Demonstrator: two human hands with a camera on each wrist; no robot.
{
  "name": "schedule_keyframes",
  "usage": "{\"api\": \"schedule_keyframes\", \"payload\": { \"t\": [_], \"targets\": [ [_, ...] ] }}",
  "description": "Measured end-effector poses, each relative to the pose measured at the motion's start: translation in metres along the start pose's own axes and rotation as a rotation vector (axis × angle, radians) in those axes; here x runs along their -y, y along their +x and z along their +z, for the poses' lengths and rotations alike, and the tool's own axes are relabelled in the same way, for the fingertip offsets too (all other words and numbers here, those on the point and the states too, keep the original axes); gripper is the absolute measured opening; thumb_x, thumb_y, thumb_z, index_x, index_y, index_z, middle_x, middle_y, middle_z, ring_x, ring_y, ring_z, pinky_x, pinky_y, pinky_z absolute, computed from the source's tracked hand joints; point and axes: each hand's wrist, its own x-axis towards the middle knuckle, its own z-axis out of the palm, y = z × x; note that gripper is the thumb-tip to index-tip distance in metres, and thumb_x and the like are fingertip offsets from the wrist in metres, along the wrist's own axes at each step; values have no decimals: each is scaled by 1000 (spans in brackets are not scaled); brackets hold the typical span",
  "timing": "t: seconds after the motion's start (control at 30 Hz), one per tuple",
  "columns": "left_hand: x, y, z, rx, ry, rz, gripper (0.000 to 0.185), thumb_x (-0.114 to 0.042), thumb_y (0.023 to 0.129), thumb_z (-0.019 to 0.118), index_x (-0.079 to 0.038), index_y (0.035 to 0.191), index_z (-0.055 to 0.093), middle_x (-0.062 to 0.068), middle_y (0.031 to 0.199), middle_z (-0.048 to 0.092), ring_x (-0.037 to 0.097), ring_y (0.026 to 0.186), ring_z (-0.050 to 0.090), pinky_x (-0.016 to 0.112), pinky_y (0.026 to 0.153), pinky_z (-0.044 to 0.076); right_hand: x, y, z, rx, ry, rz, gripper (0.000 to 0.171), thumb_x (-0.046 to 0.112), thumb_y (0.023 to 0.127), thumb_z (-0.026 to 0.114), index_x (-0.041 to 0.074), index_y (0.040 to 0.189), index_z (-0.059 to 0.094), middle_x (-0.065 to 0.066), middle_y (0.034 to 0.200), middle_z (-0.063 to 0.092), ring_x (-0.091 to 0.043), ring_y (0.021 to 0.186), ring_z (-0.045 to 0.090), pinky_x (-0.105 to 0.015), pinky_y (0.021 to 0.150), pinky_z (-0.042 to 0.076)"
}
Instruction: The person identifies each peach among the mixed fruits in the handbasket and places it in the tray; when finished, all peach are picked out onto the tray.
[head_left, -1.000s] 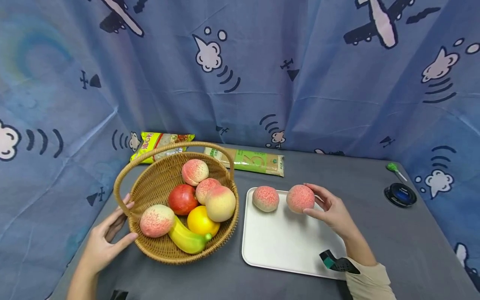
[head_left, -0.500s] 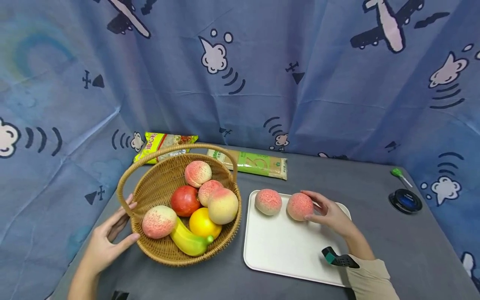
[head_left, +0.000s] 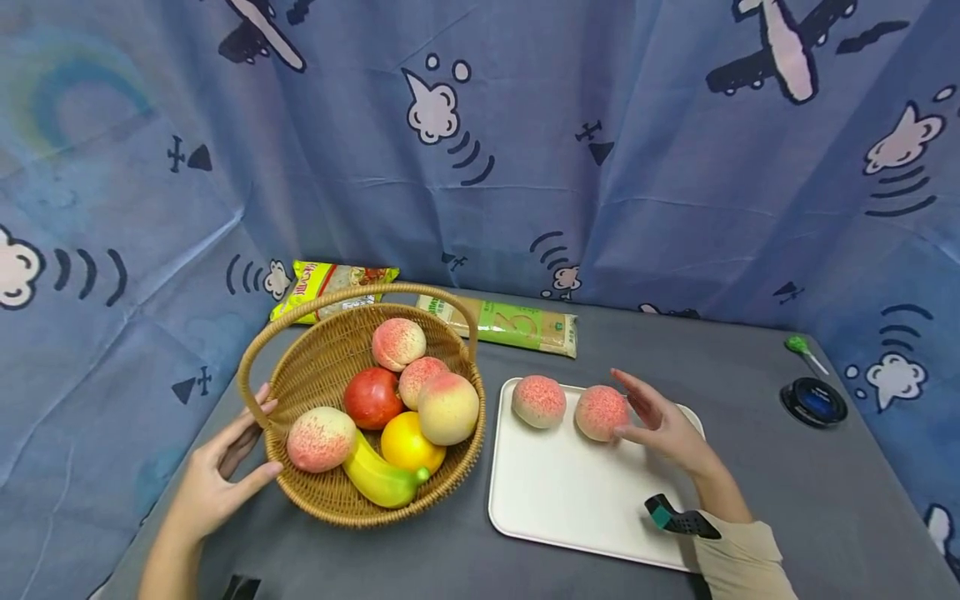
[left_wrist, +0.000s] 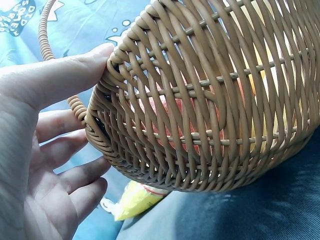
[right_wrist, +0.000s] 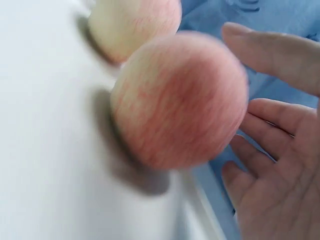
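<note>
The white tray (head_left: 570, 500) lies on the grey surface (head_left: 420, 567), carrying the right peach (head_left: 602, 413) and the left peach (head_left: 539, 402), which sit with a small gap between them towards the tray's far edge. The person's right grip (head_left: 667, 432) is over the right part of the tray, spread, thumb and fingers apart beside the right peach and pinching nothing; whether the thumb tip touches it cannot be told. A black band (head_left: 686, 522) and a beige sleeve (head_left: 742, 557) show by the tray's near right corner.

Left of the tray and apart from it stands the wicker basket (head_left: 367, 521), its handle (head_left: 251, 354) arching over it. The person's left grip (head_left: 206, 481) is on the side away from the tray, also spread, thumb and fingers resting against the basket's rim. Inside, a speckled peach (head_left: 321, 439) lies farthest from the tray, a yellow peach (head_left: 448, 408) nearest to it; a banana (head_left: 381, 477), an orange (head_left: 412, 444) and a red fruit (head_left: 372, 398) lie among them.

Beyond the tray to the left are a noodle pack (head_left: 517, 327) and a yellow bag (head_left: 341, 277); well right of the tray sits a black tin (head_left: 813, 402)
</note>
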Motion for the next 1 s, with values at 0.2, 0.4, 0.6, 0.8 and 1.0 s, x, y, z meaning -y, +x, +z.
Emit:
{"api": "schedule_keyframes", "payload": {
  "t": [0.2, 0.4, 0.6, 0.8, 1.0],
  "targets": [
    [-1, 1, 0, 1, 21, -22, 69, 26, 71, 64, 19, 135, 38, 26, 152, 24, 13, 139, 35, 14, 109, 34, 32, 3, 7, -27, -21, -164, 75, -17, 82, 61, -4, 147, 26, -16, 154, 27, 0, 141, 24, -8, 112, 24],
    [-2, 1, 0, -5, 45, -67, 69, 25, 72, 64, 17, 135, 39, 28, 152, 24, 13, 140, 34, 14, 109, 34, 67, 14, 28, 26, -8, -250, 76, -18, 80, 62, -4, 147, 27, -9, 154, 31, -7, 142, 28, -13, 114, 26],
    [-2, 1, 0, -4, 21, -22, 67, 25, 72, 64, 20, 134, 38, 28, 151, 25, 14, 139, 35, 15, 109, 34, 93, 27, 50, 116, 47, -307, 77, -19, 78, 63, -5, 146, 28, -15, 153, 31, -11, 142, 29, -18, 114, 29],
    [-3, 2, 0, -2, 19, -11, 67, 24, 72, 65, 20, 134, 39, 30, 151, 24, 14, 139, 35, 15, 109, 34, 126, 51, 76, 239, 71, -355, 77, -13, 79, 67, -2, 146, 30, -20, 151, 31, -19, 142, 29, -25, 116, 29],
    [-1, 1, 0, -6, 33, -37, 67, 24, 72, 65, 18, 134, 39, 30, 151, 24, 13, 139, 35, 15, 109, 33, 161, 93, 107, 369, 34, -397, 72, 0, 80, 73, 0, 143, 37, -15, 149, 38, -21, 139, 35, -34, 116, 31]
  ]
}}
